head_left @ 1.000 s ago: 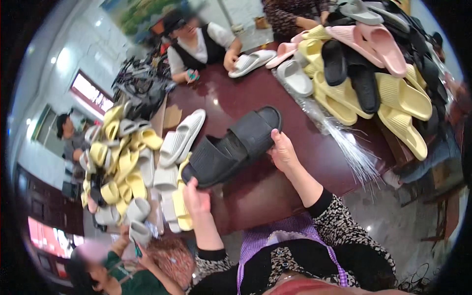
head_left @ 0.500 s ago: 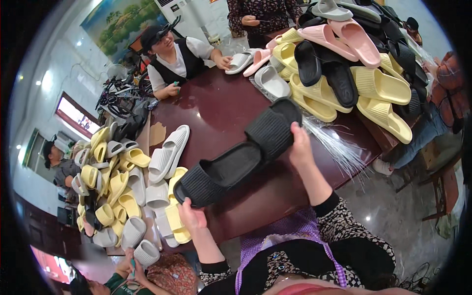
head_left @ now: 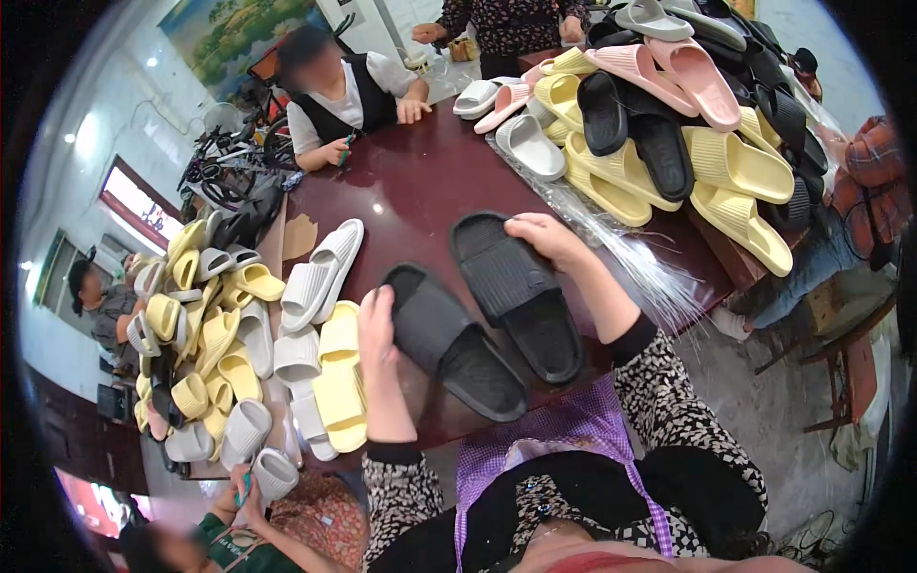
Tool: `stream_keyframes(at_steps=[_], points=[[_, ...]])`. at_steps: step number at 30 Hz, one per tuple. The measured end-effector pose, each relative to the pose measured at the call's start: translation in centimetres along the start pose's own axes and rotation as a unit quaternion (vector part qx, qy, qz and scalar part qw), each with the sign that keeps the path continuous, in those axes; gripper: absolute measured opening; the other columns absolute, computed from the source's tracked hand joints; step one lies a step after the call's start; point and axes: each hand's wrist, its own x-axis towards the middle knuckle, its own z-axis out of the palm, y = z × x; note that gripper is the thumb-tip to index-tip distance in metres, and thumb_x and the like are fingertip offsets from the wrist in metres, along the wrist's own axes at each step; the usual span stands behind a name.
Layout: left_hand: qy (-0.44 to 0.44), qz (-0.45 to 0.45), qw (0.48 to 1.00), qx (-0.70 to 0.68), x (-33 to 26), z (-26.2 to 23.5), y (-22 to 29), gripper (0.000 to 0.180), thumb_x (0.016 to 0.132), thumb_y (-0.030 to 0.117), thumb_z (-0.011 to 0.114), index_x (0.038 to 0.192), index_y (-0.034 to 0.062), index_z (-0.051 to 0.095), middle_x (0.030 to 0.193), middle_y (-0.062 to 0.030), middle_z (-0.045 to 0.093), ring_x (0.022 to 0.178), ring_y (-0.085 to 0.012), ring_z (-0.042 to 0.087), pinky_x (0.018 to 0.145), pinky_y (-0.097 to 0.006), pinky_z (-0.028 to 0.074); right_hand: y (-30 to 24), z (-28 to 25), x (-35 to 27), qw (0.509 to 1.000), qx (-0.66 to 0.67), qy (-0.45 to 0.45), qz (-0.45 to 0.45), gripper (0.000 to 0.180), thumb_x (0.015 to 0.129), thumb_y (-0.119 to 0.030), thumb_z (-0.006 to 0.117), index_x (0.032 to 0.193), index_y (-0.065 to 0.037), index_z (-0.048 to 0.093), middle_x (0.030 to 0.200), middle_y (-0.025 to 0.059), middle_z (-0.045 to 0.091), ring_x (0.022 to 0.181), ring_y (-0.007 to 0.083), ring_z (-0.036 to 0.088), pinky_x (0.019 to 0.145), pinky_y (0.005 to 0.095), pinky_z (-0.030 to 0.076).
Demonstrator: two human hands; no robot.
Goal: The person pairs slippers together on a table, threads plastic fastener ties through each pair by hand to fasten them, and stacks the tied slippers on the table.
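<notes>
A pair of black slide slippers lies side by side before me, soles down, with open heels toward my body. My left hand (head_left: pixel 375 329) is closed along the outer edge of the left black slipper (head_left: pixel 435 320), its fingers partly hidden. With its thumb over the toe end, my right hand (head_left: pixel 544 239) grips the right black slipper (head_left: pixel 511 286). A narrow gap parts the two slippers. Beneath them is the dark red table (head_left: pixel 411 181); I cannot tell whether they rest on it.
Right of my hands are a bundle of clear plastic strips (head_left: pixel 645 267) and a heap of yellow, pink, black and grey slippers (head_left: pixel 726 167). At left stand paired grey slippers (head_left: pixel 323 277), yellow slippers (head_left: pixel 339 382) and another pile (head_left: pixel 220 329). A co-worker (head_left: pixel 349 105) sits across the table.
Both slippers have turned from an end-to-end line to side by side, heels toward me. My left hand moved up and my right hand in to the left. The co-worker's hand drew back from a grey slipper.
</notes>
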Motion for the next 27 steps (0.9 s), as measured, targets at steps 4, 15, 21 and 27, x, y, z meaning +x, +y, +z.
stream_keyframes(at_steps=[4,15,21,27], points=[[0.02,0.072,0.997,-0.029,2.7,2.1,-4.3,0.04,0.087,0.024,0.059,0.114,-0.0063,0.054,0.11,-0.0153,0.059,0.106,-0.0239,0.054,0.094,-0.033,0.04,4.9,2.8,2.1,0.974,-0.174,0.091,-0.116,0.032,0.087,-0.023,0.059,0.106,0.003,0.059,0.093,0.0118,0.065,0.088,0.0185,0.06,0.079,0.0306,0.047],[0.018,0.211,0.934,0.286,0.4,4.5,-7.7,0.026,0.087,0.013,0.056,0.108,-0.0011,0.061,0.109,-0.0177,0.062,0.108,-0.0295,0.055,0.096,-0.038,0.04,8.0,1.7,0.6,0.932,-0.168,0.23,-0.226,0.022,0.09,-0.015,0.054,0.102,0.002,0.061,0.093,0.0135,0.065,0.088,0.0187,0.062,0.078,0.0306,0.048],[0.011,0.202,0.971,0.13,0.6,3.4,-9.1,0.027,0.092,0.014,0.052,0.11,-0.0035,0.061,0.105,-0.0113,0.064,0.096,-0.0188,0.059,0.089,-0.031,0.045,6.2,2.5,0.0,0.913,-0.172,0.26,-0.262,0.018,0.085,-0.011,0.058,0.099,0.0,0.062,0.092,0.0141,0.063,0.087,0.0203,0.062,0.077,0.0315,0.049],[0.033,0.165,0.981,0.1,0.0,2.9,-8.6,0.029,0.094,0.016,0.05,0.111,-0.0055,0.059,0.107,-0.0115,0.063,0.099,-0.019,0.057,0.091,-0.03,0.042,4.1,1.5,-4.8,0.922,-0.205,0.189,-0.268,0.016,0.08,-0.01,0.061,0.094,0.0,0.062,0.088,0.0136,0.062,0.084,0.0259,0.062,0.074,0.0346,0.049]])
